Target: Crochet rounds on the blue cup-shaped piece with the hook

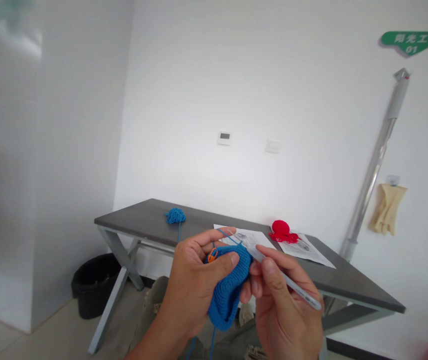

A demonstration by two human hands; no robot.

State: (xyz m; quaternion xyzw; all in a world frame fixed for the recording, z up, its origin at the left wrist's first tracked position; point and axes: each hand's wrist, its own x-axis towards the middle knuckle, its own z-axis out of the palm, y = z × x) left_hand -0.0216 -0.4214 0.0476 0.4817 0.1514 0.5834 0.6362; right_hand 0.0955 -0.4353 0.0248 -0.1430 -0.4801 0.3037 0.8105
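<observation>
My left hand (191, 285) grips a blue crocheted piece (227, 292) between thumb and fingers, with an orange stitch marker (212, 256) clipped near its top edge. A strand of blue yarn runs over my left index finger. My right hand (287, 310) pinches a silver crochet hook (289, 282), whose tip meets the upper edge of the blue piece. Both hands are raised in front of a grey table (349, 285).
On the table lie a small blue crocheted bit (175, 216), a red crocheted piece (283, 232) and printed paper sheets (306, 250). A black bin (96, 282) stands under the table's left end. A metal pole (377, 160) and pale gloves (386, 207) are by the right wall.
</observation>
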